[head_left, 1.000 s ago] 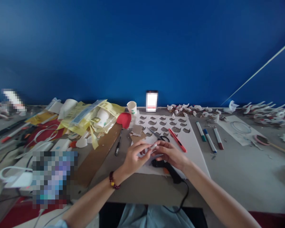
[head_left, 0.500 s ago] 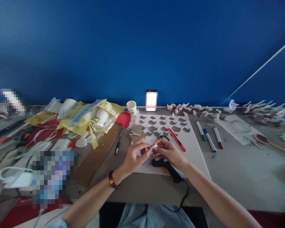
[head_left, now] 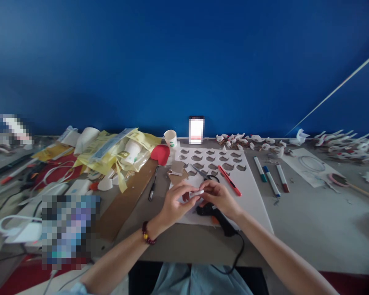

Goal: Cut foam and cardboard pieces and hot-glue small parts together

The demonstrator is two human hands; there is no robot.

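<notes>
Between the fingertips of both hands is a small white piece (head_left: 197,192), partly hidden by the fingers. My left hand (head_left: 176,201) pinches it from the left, and my right hand (head_left: 224,198) grips its other side. Beneath them lies a white sheet (head_left: 252,209) with rows of bird-shaped cut-outs. A black glue gun (head_left: 224,223) rests below my right hand, its cord running toward my lap. Scissors (head_left: 213,178) with dark handles and a red craft knife (head_left: 230,181) lie on the sheet just beyond the fingers. Brown card scraps (head_left: 177,168) sit behind my left hand.
Three markers (head_left: 272,181) and several small white birds (head_left: 255,139) are to the right. A black pen (head_left: 153,184), cardboard strip (head_left: 126,200), yellow packaging (head_left: 110,149) and paper cup (head_left: 170,139) are left. A phone (head_left: 196,130) leans on the blue wall.
My fingers have shifted slightly around the white piece, which now sits a little differently between them. The rest of the table looks the same.
</notes>
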